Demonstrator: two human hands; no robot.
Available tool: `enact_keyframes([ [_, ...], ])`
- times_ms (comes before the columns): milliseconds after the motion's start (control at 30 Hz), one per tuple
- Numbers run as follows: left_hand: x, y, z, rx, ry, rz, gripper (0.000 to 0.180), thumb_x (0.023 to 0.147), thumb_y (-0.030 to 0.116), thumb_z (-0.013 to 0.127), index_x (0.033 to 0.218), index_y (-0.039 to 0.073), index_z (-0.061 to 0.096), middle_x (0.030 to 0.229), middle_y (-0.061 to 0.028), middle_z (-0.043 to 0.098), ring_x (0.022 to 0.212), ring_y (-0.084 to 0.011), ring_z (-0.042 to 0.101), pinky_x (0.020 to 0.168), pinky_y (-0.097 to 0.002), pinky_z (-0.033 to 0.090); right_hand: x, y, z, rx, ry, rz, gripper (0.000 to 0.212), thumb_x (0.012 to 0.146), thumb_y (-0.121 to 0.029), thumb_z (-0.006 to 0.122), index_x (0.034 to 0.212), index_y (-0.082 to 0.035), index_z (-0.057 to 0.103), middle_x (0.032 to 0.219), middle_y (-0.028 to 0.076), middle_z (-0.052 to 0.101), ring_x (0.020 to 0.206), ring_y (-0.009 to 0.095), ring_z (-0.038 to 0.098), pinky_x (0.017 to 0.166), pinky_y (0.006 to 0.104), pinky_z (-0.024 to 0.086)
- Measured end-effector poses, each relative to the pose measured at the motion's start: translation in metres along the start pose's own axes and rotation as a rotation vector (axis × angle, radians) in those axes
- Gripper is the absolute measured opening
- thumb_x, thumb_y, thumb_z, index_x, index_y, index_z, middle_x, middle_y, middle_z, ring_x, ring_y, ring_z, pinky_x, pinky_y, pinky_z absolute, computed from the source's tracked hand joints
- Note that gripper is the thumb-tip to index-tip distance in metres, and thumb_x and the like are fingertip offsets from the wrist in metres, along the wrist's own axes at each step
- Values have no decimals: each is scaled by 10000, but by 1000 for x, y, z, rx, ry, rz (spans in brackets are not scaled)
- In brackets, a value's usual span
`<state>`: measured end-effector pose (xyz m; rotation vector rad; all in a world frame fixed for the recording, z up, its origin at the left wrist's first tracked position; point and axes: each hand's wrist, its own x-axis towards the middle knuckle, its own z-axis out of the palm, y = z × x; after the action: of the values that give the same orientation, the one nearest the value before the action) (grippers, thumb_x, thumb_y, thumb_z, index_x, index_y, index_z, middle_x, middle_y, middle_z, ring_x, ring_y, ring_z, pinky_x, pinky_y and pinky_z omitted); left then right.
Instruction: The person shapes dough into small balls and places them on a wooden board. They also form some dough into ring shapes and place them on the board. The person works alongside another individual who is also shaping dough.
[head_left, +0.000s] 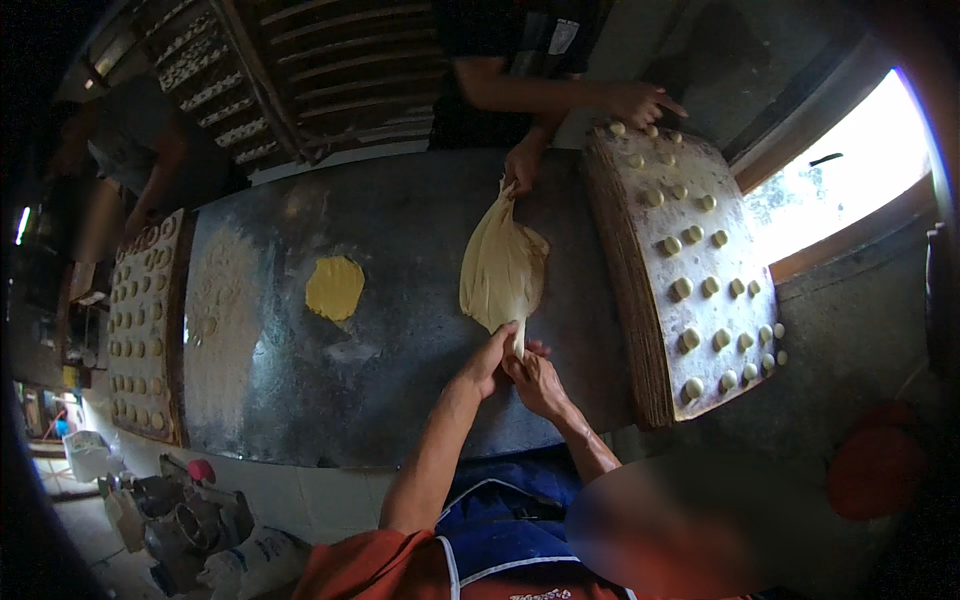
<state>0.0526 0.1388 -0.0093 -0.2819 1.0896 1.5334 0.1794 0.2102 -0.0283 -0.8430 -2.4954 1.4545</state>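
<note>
A large pale sheet of dough [498, 265] lies on the dark work table [410, 210], narrowing to a twisted strip at its near end. My left hand [489, 358] and my right hand [537, 382] meet at that strip, fingers closed around it. At the far end of the dough, a co-worker's hand [524, 165] grips its gathered tip. To the left on the table rests a flat yellow lump [335, 288], apart from both my hands.
On the right, a tall stack of trays [630, 300] carries rows of small round dough pieces [682, 289]. Another tray [175, 330] of rounds stands at the left, beside a floury patch [220, 300]. Two co-workers stand across the table; one reaches to the right-hand trays. Behind them are racks [350, 70].
</note>
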Motion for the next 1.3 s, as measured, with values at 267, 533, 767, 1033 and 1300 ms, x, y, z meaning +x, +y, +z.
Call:
enact_keyframes([
  [267, -19, -1, -21, -238, -264, -275, 253, 1037, 354, 573, 913, 139, 523, 667, 67, 383, 497, -72, 311, 502, -282, 341, -75, -110, -72, 186, -547, -539, 346, 972, -130, 655, 1295, -30, 584, 1107, 180, 646, 1079, 275, 662, 906, 366, 512],
  [533, -49, -26, -78, 1523, -82, 598, 283, 1023, 190, 481, 1064, -40, 640, 902, -291, 671, 842, -485, 649, 739, -546, 514, 81, -42, 52, 258, -487, -314, 438, 1102, -383, 455, 1068, -1, 669, 982, 80, 680, 918, 165, 624, 875, 356, 510],
  [767, -183, 54, 37, 1368, -360, 1049, 296, 995, 207, 427, 793, 40, 563, 816, -171, 606, 880, -409, 578, 820, -518, 427, 41, -4, 84, 508, -202, -514, 305, 1063, -291, 456, 925, -23, 498, 920, 113, 471, 847, 264, 465, 801, 394, 423],
  [1033, -107, -38, -210, 1957, 494, 929, 339, 982, 228, 629, 1119, -10, 428, 1063, -197, 490, 1023, -337, 467, 955, -464, 314, -77, 70, -67, -612, 189, -209, 317, 941, -260, 615, 1233, -137, 610, 1053, 213, 579, 1037, 393, 570, 912, 529, 439],
  [1300, -40, -77, -163, 1397, 323, 1348, 336, 980, 85, 635, 1140, -27, 361, 994, -178, 456, 906, -339, 502, 835, -470, 431, -43, 124, 5, -191, -159, -444, 357, 977, -330, 623, 1126, -18, 535, 1103, 235, 549, 1041, 400, 541, 922, 499, 451],
])
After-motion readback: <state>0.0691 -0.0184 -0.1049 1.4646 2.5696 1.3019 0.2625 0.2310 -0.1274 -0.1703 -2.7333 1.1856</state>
